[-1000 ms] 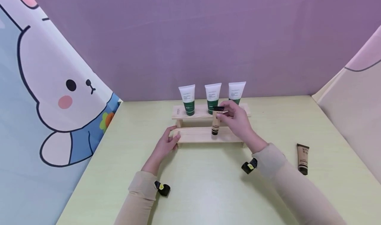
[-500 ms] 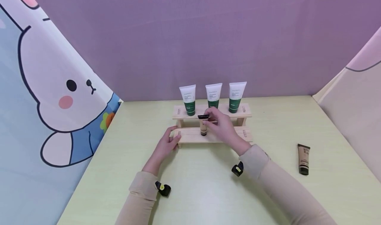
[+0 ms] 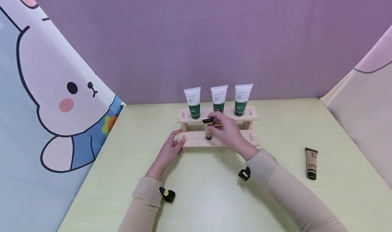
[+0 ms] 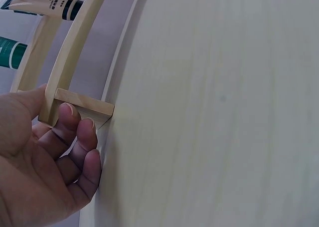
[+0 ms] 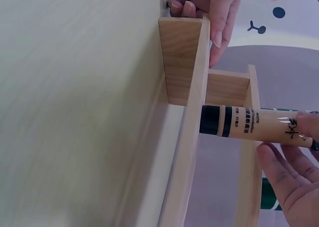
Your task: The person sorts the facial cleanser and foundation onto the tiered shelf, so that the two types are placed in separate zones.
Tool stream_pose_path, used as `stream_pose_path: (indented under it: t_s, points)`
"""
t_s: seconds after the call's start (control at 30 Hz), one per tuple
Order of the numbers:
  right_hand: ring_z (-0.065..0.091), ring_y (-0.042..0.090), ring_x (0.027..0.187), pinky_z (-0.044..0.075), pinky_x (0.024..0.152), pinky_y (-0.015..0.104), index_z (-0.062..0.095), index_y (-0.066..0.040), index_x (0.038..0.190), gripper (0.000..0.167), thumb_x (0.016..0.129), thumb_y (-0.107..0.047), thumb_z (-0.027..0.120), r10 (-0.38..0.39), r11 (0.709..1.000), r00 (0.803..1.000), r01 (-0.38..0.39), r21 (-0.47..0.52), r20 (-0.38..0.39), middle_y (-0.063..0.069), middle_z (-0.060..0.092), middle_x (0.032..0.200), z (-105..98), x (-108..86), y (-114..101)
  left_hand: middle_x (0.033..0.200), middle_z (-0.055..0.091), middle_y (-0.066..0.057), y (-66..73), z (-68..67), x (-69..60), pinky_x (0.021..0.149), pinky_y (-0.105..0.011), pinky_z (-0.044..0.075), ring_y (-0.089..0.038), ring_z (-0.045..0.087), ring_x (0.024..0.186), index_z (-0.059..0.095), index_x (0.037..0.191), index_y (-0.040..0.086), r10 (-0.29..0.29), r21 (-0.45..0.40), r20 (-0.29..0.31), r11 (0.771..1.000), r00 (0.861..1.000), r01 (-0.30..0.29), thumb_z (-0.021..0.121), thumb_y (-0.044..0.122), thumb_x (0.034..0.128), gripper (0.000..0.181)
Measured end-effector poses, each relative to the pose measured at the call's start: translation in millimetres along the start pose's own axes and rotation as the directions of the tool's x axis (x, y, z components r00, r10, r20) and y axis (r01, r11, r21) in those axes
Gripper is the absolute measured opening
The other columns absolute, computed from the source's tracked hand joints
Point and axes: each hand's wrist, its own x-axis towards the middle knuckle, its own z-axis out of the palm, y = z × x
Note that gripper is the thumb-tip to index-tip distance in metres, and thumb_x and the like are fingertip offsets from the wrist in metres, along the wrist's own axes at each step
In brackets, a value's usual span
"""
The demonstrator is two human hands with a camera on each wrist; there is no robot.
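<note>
A beige tube with a black cap (image 3: 208,132) stands cap-down on the lower step of a wooden two-tier rack (image 3: 193,140). My right hand (image 3: 227,131) pinches its upper part between thumb and fingers; in the right wrist view the tube (image 5: 254,124) meets the step's surface with its black cap. My left hand (image 3: 171,147) grips the left end of that lower step, thumb on top and fingers curled below, as the left wrist view shows on the rack (image 4: 75,62). Several fingers of the left hand (image 4: 50,162) touch the end support.
On the upper step stand three white-and-green tubes: left (image 3: 193,103), middle (image 3: 218,98) and right (image 3: 242,99). Another beige tube (image 3: 311,164) lies on the pale table (image 3: 208,198) at the right. A purple backdrop (image 3: 214,41) rises behind the rack.
My right hand has carried the beige tube leftward along the lower step and lowered it onto the surface; it barely moves over the last half second. The left hand keeps its grip on the rack.
</note>
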Motion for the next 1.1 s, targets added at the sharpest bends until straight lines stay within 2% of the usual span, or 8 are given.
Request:
stream_pose_path:
  t_s: [0.2,0.5,0.63,0.8,0.9,1.03,1.1]
  points:
    - [0.066,0.025,0.099,0.052,0.087,0.034,0.056,-0.004,0.124,0.041,0.087,-0.008,0.074,0.033,0.999,0.999,-0.033,-0.007,-0.003,0.012,0.066,0.112,-14,-7.1,0,0.068,0.055,-0.005,0.0,0.4,-0.2,0.055,-0.028,0.037,-0.019,0.05,0.061,0.039,0.144,0.029,-0.004,0.003,0.005,1.0,1.0,0.004,0.056,0.035,0.0997,0.048]
    - [0.066,0.029,0.099,0.054,0.084,0.039,0.058,-0.002,0.122,0.037,0.088,-0.007,0.072,0.054,0.995,0.997,-0.058,-0.081,-0.049,0.016,0.065,0.115,-58,-34.4,8,0.068,0.055,-0.005,0.9,-0.5,-0.7,0.055,-0.028,0.036,-0.019,0.049,0.061,0.037,0.145,0.03,-0.003,0.018,0.011,1.0,1.0,0.002,0.055,0.037,0.0998,0.049]
    - [0.067,0.03,0.097,0.055,0.081,0.033,0.06,-0.001,0.119,0.034,0.088,-0.005,0.072,0.063,0.992,0.994,-0.073,-0.106,-0.09,0.015,0.066,0.111,-81,-49.9,16,0.068,0.055,-0.006,0.3,-1.3,-0.5,0.054,-0.027,0.036,-0.019,0.049,0.06,0.037,0.145,0.029,-0.002,0.01,0.012,1.0,1.0,0.002,0.055,0.035,0.1001,0.049]
    - [0.067,0.033,0.097,0.052,0.076,0.018,0.06,0.0,0.118,0.03,0.092,-0.01,0.069,0.115,0.982,0.985,-0.131,-0.133,-0.126,0.016,0.066,0.111,-112,-69.2,31,0.068,0.055,-0.005,-1.3,-1.7,1.0,0.057,-0.028,0.038,-0.018,0.051,0.062,0.037,0.145,0.028,0.0,0.006,0.014,1.0,1.0,0.0,0.055,0.034,0.1,0.049]
    - [0.067,0.026,0.095,0.049,0.073,0.013,0.06,-0.001,0.12,0.032,0.094,-0.018,0.068,0.16,0.966,0.975,-0.187,-0.181,-0.153,0.016,0.066,0.111,-130,-80.8,38,0.069,0.055,-0.004,-1.8,-1.4,1.2,0.059,-0.029,0.04,-0.018,0.052,0.063,0.037,0.146,0.027,0.0,0.007,0.015,1.0,1.0,0.0,0.055,0.035,0.1,0.05]
    - [0.062,0.002,0.088,0.047,0.071,0.011,0.06,-0.003,0.12,0.034,0.094,-0.025,0.067,0.22,0.939,0.955,-0.263,-0.221,-0.201,0.018,0.067,0.112,-151,-97.9,47,0.068,0.055,-0.004,-1.2,-0.7,1.1,0.061,-0.03,0.04,-0.018,0.052,0.063,0.036,0.146,0.027,0.001,0.01,0.016,1.0,1.0,-0.001,0.055,0.035,0.1001,0.05]
    - [0.059,-0.005,0.085,0.046,0.07,0.011,0.06,-0.004,0.121,0.036,0.095,-0.027,0.066,0.245,0.925,0.944,-0.295,-0.238,-0.219,0.018,0.067,0.112,-160,-106.9,52,0.069,0.054,-0.004,-1.0,-0.4,1.2,0.06,-0.03,0.04,-0.019,0.052,0.063,0.036,0.146,0.027,0.002,0.006,0.018,1.0,1.0,-0.002,0.055,0.035,0.1001,0.05]
